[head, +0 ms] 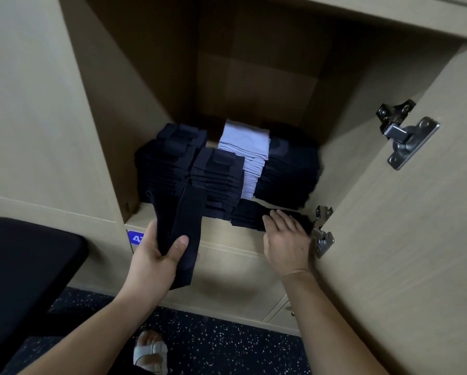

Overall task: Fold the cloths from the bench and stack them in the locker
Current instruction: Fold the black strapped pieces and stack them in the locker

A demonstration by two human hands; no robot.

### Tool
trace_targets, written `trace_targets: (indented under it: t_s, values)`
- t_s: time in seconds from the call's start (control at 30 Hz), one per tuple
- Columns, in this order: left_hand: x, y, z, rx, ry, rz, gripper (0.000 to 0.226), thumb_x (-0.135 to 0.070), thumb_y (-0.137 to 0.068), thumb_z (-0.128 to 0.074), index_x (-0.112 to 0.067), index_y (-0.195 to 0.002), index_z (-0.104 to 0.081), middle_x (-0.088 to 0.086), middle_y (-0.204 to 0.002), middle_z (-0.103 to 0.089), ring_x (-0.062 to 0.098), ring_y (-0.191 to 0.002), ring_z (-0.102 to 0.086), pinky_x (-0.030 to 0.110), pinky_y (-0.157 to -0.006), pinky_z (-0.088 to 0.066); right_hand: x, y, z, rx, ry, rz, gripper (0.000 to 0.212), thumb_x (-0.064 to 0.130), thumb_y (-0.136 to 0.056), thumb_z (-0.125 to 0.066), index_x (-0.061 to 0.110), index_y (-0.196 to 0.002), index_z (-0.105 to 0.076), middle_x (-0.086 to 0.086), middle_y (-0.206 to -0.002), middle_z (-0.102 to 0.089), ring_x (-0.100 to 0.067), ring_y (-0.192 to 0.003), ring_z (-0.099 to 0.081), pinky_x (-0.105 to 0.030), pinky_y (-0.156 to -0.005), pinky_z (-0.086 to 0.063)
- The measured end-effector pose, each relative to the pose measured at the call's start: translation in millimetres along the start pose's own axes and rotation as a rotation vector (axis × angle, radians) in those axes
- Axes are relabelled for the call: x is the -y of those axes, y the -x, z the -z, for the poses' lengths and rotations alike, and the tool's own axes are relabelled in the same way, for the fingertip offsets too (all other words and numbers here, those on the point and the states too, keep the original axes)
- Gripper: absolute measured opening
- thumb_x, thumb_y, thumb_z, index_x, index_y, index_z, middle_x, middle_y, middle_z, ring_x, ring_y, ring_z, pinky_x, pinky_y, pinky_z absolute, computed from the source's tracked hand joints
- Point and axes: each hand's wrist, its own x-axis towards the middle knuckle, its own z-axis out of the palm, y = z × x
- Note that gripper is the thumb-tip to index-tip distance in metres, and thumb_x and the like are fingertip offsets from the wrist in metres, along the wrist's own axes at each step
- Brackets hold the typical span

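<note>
The left hand grips a folded dark cloth, fingers and thumb curled round it, at the near edge of the locker. The right hand rests with straight fingers on a low dark pile, right of the taller stacks.

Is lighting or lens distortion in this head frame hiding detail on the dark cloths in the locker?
Head view: the wide lens bows the locker walls; its interior is dim, so the dark stacks merge and folds barely show; the white stack reads clearly; the left hand and right hand look sharp; no glare.
</note>
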Motion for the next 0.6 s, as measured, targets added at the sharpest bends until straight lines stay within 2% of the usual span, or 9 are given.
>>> trace_targets:
  t_s: [0.1, 0.17, 0.2, 0.3, 0.37, 0.4, 0.47, 0.5, 0.6]
  values:
    - [-10, 8, -3, -0.007, 0.03, -0.003, 0.029, -0.012, -0.095, -0.06, -0.039, -0.107, -0.057, -0.005, -0.096, -0.074, 0.019, -0.093, -0.07, 0.037, -0.086, -0.053, 16, -7, 24, -0.012, -0.107, -0.046, 0.028, 0.017, -0.08, -0.047, 0.012, -0.089, -0.074, -0.004, -0.078, -0.072, -0.024, -0.075, -0.069, -0.031, -0.072, -0.055]
    - [-17, 16, -3, -0.009, 0.027, -0.008, 0.03, -0.014, -0.095, -0.061, -0.042, -0.107, -0.056, -0.005, -0.098, -0.073, 0.018, -0.095, -0.069, 0.038, -0.087, -0.053, 35, -14, 50, 0.068, -0.239, -0.199, 0.024, 0.026, -0.089, -0.051, 0.018, -0.087, -0.073, 0.0, -0.069, -0.069, -0.021, -0.066, -0.065, -0.029, -0.06, -0.051]
    - [-22, 20, -3, -0.008, 0.032, -0.015, 0.031, -0.014, -0.094, -0.061, -0.042, -0.107, -0.056, -0.004, -0.099, -0.073, 0.019, -0.095, -0.069, 0.041, -0.089, -0.053, 46, -17, 62, 0.154, -0.345, -0.307, 0.024, 0.033, -0.093, -0.052, 0.022, -0.086, -0.072, 0.003, -0.07, -0.069, -0.019, -0.067, -0.064, -0.03, -0.06, -0.051]
    - [-33, 34, -2, -0.022, 0.054, -0.033, 0.033, -0.012, -0.094, -0.063, -0.04, -0.11, -0.057, -0.002, -0.101, -0.074, 0.021, -0.096, -0.07, 0.045, -0.093, -0.053, 79, -29, 105, 0.384, -0.962, -0.611, 0.032, 0.041, -0.093, -0.058, 0.017, -0.076, -0.072, 0.004, -0.073, -0.072, -0.014, -0.072, -0.066, -0.032, -0.071, -0.053]
    - [-40, 44, 0, -0.021, 0.057, -0.043, 0.034, -0.01, -0.093, -0.063, -0.037, -0.113, -0.057, -0.005, -0.104, -0.074, 0.016, -0.097, -0.07, 0.04, -0.093, -0.053, 98, -32, 130, 0.461, -1.305, -0.701, 0.03, 0.03, -0.093, -0.062, 0.004, -0.081, -0.073, -0.002, -0.072, -0.072, -0.012, -0.068, -0.067, -0.021, -0.066, -0.053]
    - [-44, 51, 2, -0.016, 0.065, -0.044, 0.035, -0.009, -0.094, -0.062, -0.036, -0.116, -0.057, -0.006, -0.106, -0.073, 0.013, -0.098, -0.069, 0.036, -0.092, -0.053, 106, -31, 140, 0.501, -1.391, -0.72, 0.026, 0.024, -0.092, -0.063, 0.001, -0.084, -0.072, -0.003, -0.071, -0.07, -0.009, -0.064, -0.065, -0.017, -0.062, -0.052]
    - [-52, 63, 8, 0.001, 0.074, -0.028, 0.035, -0.01, -0.094, -0.061, -0.037, -0.116, -0.055, -0.007, -0.108, -0.072, 0.009, -0.098, -0.069, 0.034, -0.091, -0.054, 119, -27, 157, 0.543, -1.441, -0.766, 0.012, 0.013, -0.09, -0.065, 0.009, -0.08, -0.071, -0.001, -0.063, -0.065, -0.003, -0.053, -0.06, -0.016, -0.057, -0.051]
    - [-56, 68, 12, 0.006, 0.072, -0.009, 0.033, -0.012, -0.095, -0.061, -0.037, -0.115, -0.054, -0.008, -0.107, -0.072, 0.009, -0.097, -0.069, 0.035, -0.09, -0.055, 123, -25, 162, 0.543, -1.436, -0.793, 0.013, 0.01, -0.089, -0.066, 0.014, -0.077, -0.069, -0.001, -0.061, -0.062, -0.003, -0.05, -0.058, -0.017, -0.056, -0.051]
    - [-64, 80, 27, -0.019, 0.075, 0.047, 0.025, -0.025, -0.096, -0.061, -0.032, -0.119, -0.055, -0.006, -0.108, -0.072, 0.012, -0.097, -0.07, 0.042, -0.091, -0.056, 135, -19, 175, 0.537, -1.414, -0.851, 0.012, 0.008, -0.087, -0.068, 0.014, -0.077, -0.069, -0.01, -0.071, -0.062, -0.01, -0.056, -0.056, -0.021, -0.058, -0.051]
